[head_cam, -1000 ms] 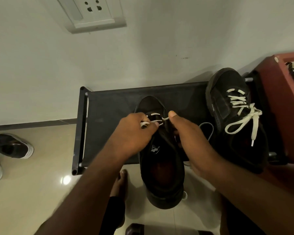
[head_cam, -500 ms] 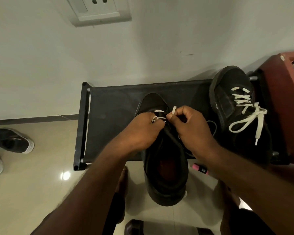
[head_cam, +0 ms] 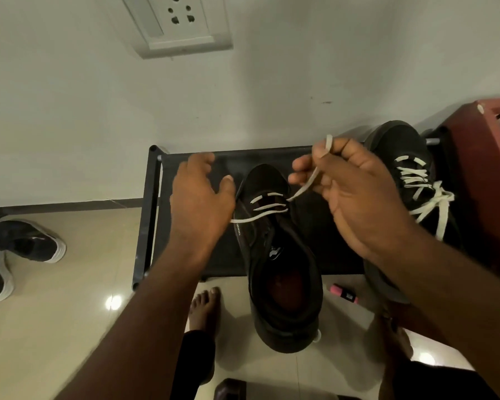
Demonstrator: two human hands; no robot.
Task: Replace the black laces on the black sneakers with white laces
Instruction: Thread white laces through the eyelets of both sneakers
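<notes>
Two black sneakers are sitting on the black shoe rack (head_cam: 153, 215) against the wall. The middle sneaker (head_cam: 283, 284) is resting with its toe on the rack and its heel hanging over the near edge above the floor. The right sneaker (head_cam: 399, 145) is lying at the rack's right end, already carrying a tied white lace (head_cam: 425, 197). One more white lace (head_cam: 267, 207) is crossing the far eyelets of the middle sneaker in three short bars. Two other dark shoes with white soles (head_cam: 32, 246) are lying on the floor at the far left. One pink marker (head_cam: 344, 294) is lying on the floor just beside the middle sneaker. Two bare feet (head_cam: 205, 310) are showing near the bottom. One white socket plate (head_cam: 176, 21) is sitting on the wall, and one red-brown box (head_cam: 491, 168) is standing at the right.

Half a second ago both hands were bunched together at the eyelets; now they are parting. The right hand (head_cam: 358, 197) is pinching one lace end and lifting it up to the right of the toe. The left hand (head_cam: 199, 206) is hovering to the left with its fingers spread and gripping nothing, the other strand running under its palm.

Small white lettering (head_cam: 238, 228) is showing on the middle sneaker's side, too small to read, and a white logo (head_cam: 275, 252) is showing on its tongue.
</notes>
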